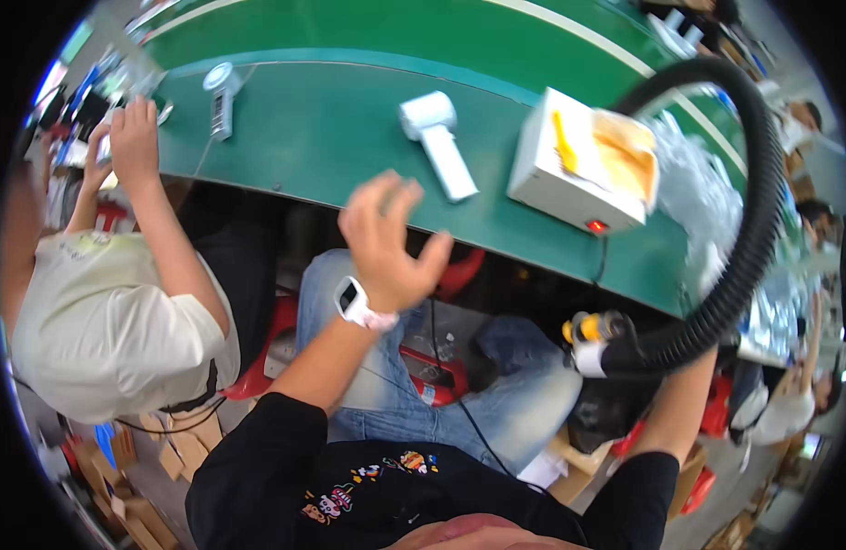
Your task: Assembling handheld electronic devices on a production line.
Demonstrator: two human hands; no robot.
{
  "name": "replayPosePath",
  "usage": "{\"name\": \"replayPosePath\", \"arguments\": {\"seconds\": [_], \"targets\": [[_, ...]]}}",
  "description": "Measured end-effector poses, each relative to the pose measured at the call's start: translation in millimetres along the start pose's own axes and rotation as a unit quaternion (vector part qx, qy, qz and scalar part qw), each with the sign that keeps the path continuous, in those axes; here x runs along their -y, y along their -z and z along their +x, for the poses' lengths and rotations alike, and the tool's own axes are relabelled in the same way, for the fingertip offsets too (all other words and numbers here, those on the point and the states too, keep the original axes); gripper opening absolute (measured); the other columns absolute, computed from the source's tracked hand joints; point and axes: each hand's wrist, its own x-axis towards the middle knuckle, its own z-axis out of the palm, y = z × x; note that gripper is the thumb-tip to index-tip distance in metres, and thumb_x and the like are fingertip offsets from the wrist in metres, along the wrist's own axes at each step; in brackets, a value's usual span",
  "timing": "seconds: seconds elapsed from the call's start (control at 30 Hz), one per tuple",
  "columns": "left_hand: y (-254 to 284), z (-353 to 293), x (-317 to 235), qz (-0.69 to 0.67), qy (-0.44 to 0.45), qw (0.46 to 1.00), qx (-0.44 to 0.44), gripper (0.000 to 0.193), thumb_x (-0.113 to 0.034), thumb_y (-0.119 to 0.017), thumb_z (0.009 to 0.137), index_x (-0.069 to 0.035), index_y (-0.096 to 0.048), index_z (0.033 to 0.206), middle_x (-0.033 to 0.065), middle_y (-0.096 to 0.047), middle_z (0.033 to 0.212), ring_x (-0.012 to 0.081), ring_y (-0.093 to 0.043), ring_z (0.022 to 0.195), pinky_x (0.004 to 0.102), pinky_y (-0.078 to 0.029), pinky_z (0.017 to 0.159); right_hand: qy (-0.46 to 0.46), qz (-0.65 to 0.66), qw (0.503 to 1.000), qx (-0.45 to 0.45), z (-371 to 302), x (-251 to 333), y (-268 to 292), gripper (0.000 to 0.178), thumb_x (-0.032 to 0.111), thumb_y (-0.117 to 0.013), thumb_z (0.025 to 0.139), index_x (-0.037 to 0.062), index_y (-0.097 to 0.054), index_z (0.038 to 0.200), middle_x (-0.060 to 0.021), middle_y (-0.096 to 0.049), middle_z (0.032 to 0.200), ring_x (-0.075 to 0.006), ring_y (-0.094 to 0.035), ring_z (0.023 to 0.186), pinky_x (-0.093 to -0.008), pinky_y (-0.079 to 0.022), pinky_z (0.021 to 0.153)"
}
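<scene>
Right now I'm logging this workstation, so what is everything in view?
Green bench: one, across the top.
White handheld device: one, bench centre.
White box: one, red light, yellow tool on top, bench right.
Small white device: one, bench left.
Black ribbed hose: one, arcing at right.
Co-worker: one, pale shirt, left.
Red stool: one, below.
Left hand: open, white wristwatch, empty.
Right hand: at the hose's end, mostly hidden.

Right hand hidden behind the black corrugated hose (753, 229); left hand (386, 243) motion-blurred.
</scene>
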Motion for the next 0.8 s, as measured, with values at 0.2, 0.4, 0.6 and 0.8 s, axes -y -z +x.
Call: {"name": "replayPosePath", "arguments": {"seconds": [0.2,0.4,0.6,0.8], "targets": [[7.4,-90.6,-33.5,-0.443,-0.065,0.859,0.248,0.032,-0.011,-0.079,0.079,-0.007,-0.071,0.109,0.0081,-0.071,0.108,0.0286,-0.069,0.099,0.0462,-0.052,0.089,0.037,-0.078,0.993,-0.085,-27.8,28.4,-15.7,0.028,0.022,-0.065,0.104,-0.0053,-0.070,0.108,-0.0112,-0.064,0.085,-0.0247,-0.061,0.082,-0.0345,-0.051,0.082],[-15.7,-130.9,-55.0,-0.550,0.336,0.637,0.422,0.037,-0.028,-0.062,0.101,-0.008,-0.061,0.132,0.0106,-0.066,0.129,0.0269,-0.065,0.115,0.0443,-0.049,0.101,0.020,0.172,0.983,-0.065,-194.6,91.8,-16.3,0.029,0.013,-0.070,0.096,-0.0024,-0.062,0.119,-0.0115,-0.064,0.104,-0.0247,-0.064,0.097,-0.0382,-0.052,0.090],[-40.9,-141.1,-96.9,-0.673,0.606,0.328,0.267,0.066,-0.055,-0.040,0.111,-0.009,-0.035,0.159,0.0121,-0.050,0.153,0.0261,-0.054,0.136,0.0445,-0.043,0.116,-0.209,0.438,0.859,0.164,-326.8,188.8,-109.7,0.070,-0.001,-0.080,0.083,0.0044,-0.047,0.144,-0.0113,-0.063,0.130,-0.0229,-0.065,0.116,-0.0422,-0.052,0.104],[-18.4,-138.6,-84.1,-0.699,0.420,0.507,0.279,0.063,-0.054,-0.048,0.109,-0.009,-0.044,0.152,0.0079,-0.056,0.144,0.0231,-0.056,0.130,0.0406,-0.043,0.114,-0.059,0.339,0.903,0.257,-310.6,182.3,-116.9,0.064,0.019,-0.079,0.087,0.0008,-0.053,0.142,-0.0151,-0.074,0.118,-0.0259,-0.073,0.107,-0.0378,-0.057,0.095]]}}
